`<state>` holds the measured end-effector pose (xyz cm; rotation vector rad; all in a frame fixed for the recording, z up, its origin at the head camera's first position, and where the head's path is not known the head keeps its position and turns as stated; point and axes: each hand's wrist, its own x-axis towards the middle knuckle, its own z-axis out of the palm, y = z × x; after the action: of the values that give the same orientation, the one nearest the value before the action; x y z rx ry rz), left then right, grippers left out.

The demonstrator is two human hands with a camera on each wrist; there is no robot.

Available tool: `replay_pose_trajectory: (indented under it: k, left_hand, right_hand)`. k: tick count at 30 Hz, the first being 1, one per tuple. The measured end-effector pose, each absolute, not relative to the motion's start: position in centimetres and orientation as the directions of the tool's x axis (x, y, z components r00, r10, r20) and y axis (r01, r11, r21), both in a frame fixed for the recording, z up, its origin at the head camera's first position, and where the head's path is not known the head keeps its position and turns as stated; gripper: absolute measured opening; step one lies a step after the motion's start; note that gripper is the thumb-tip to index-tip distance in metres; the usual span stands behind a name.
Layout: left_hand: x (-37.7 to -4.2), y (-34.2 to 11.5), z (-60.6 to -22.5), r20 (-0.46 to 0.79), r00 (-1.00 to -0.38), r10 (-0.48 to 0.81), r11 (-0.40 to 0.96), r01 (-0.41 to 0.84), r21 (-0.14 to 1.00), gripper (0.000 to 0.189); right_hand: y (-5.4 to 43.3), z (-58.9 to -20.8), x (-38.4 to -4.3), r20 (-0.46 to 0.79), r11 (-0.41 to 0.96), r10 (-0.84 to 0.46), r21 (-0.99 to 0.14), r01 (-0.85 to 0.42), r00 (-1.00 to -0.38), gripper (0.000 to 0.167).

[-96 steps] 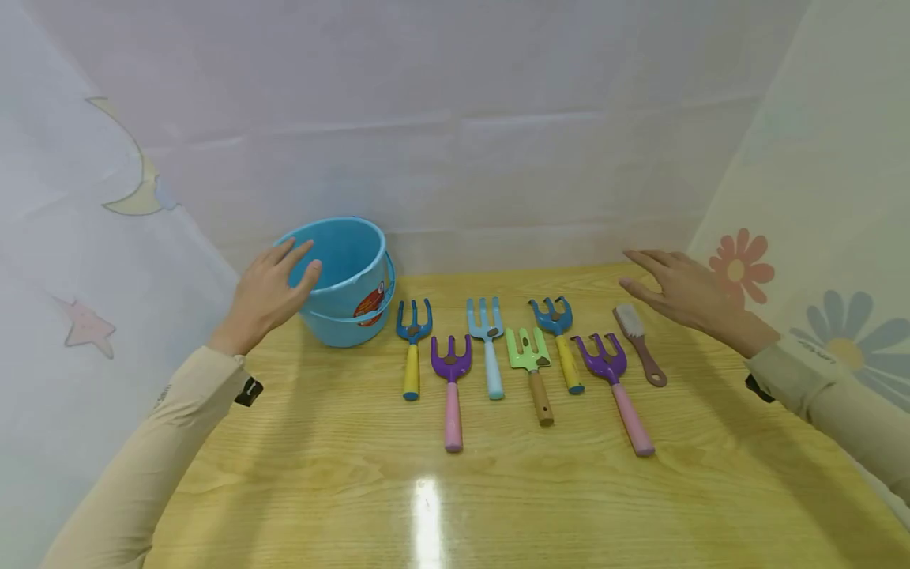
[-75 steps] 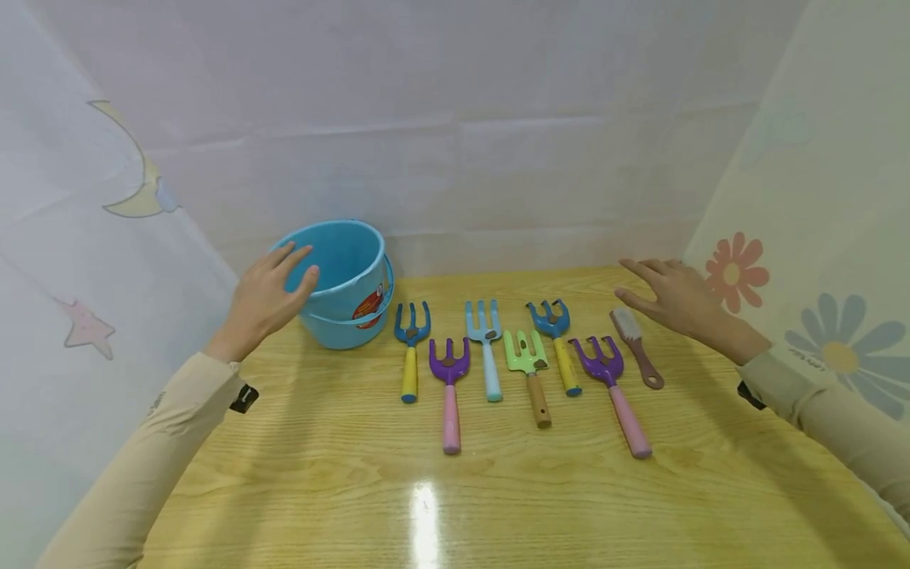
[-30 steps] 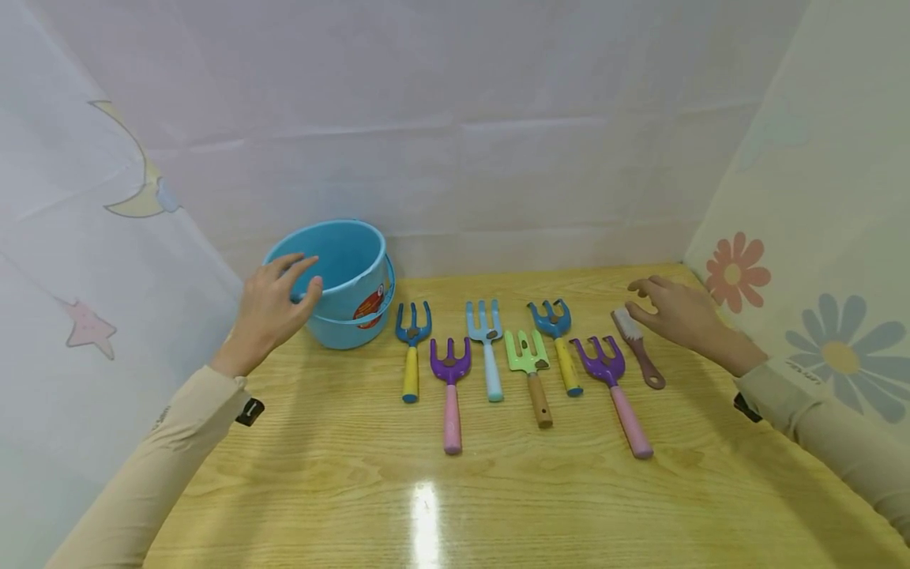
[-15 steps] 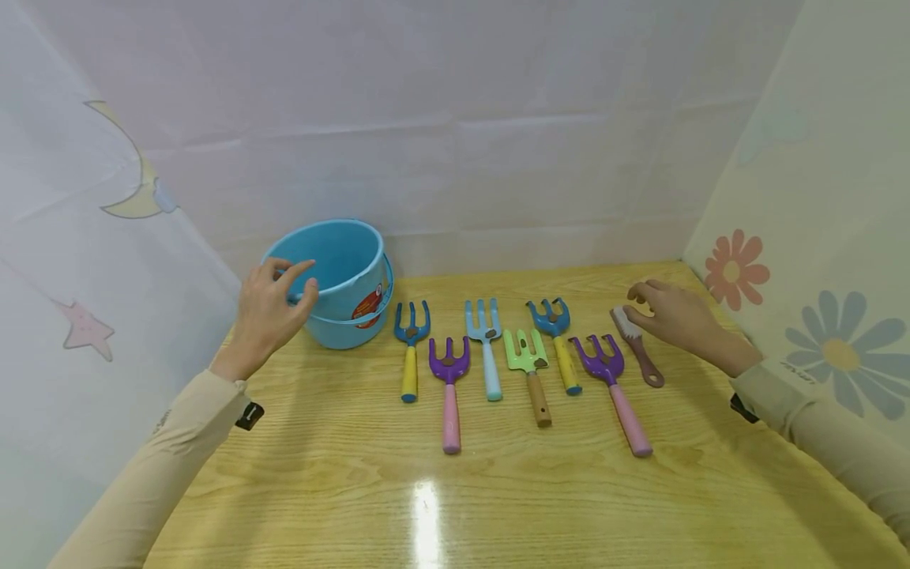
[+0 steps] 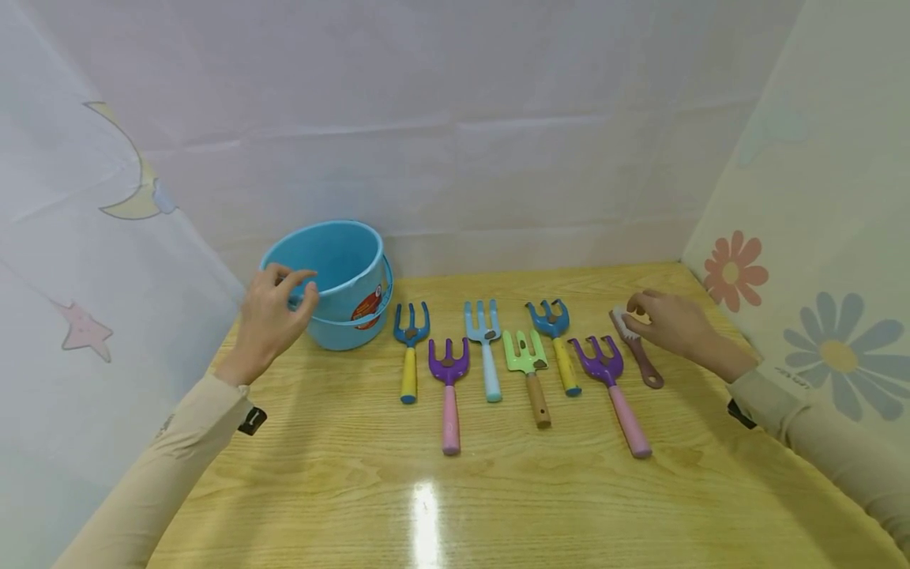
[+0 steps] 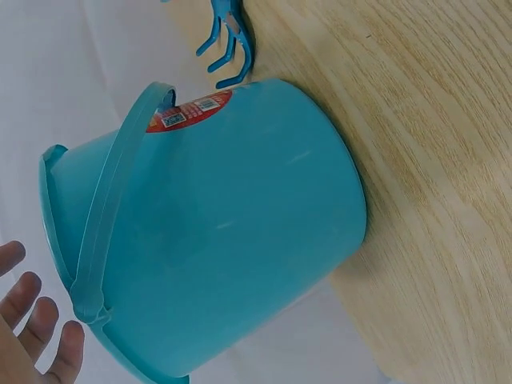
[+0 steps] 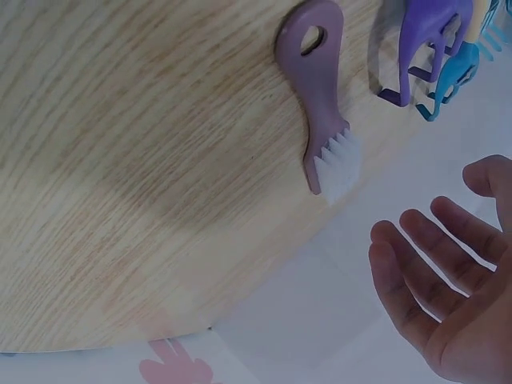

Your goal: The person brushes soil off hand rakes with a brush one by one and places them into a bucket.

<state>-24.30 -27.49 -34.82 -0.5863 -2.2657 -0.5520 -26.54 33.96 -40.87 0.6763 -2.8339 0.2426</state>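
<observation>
At the near left rim of the light blue bucket [image 5: 337, 328] hovers my left hand [image 5: 266, 324], fingers loosely bent and holding nothing. In the left wrist view its fingertips [image 6: 70, 340] are by the rim, near one end of the bucket handle [image 6: 102, 216]. My right hand [image 5: 675, 325] hangs over the bristle end of a mauve brush [image 5: 643, 359], its fingers relaxed and apart from one another. The right wrist view has white bristles [image 7: 340, 166] lying on the wood, with the hand off to one side and nothing in it.
Between the hands lie several small garden tools: a blue-yellow fork [image 5: 410, 363], a purple-pink fork [image 5: 450, 395], a light blue fork [image 5: 489, 356], a green fork [image 5: 533, 371], a blue-yellow rake [image 5: 562, 348] and a purple-pink rake [image 5: 618, 395]. White cloth [image 5: 498, 182] walls the table [image 5: 341, 490].
My right hand has lowered towards the brush, and its fingers have bent from nearly straight. My left hand has sunk slightly at the bucket, its fingers more bent. The tools lie where they were.
</observation>
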Motion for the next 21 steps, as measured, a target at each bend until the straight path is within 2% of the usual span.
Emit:
replay_pose_trajectory:
  k: [7,21]
  left_hand:
    - [-24.3,-27.5,-35.4,0.754,-0.606,0.253,0.791,0.578,0.199,0.022]
    - [-24.1,-27.3,-36.4,0.845,-0.474,0.247,0.76,0.636,0.135,0.017]
  right_hand:
    - [34.0,-41.2,-26.4,0.16,0.9,-0.399,-0.121,-0.419,-0.903,0.022]
    - [33.9,-41.5,-26.4,0.05,0.91,-0.378,-0.162,-0.381,-0.924,0.025]
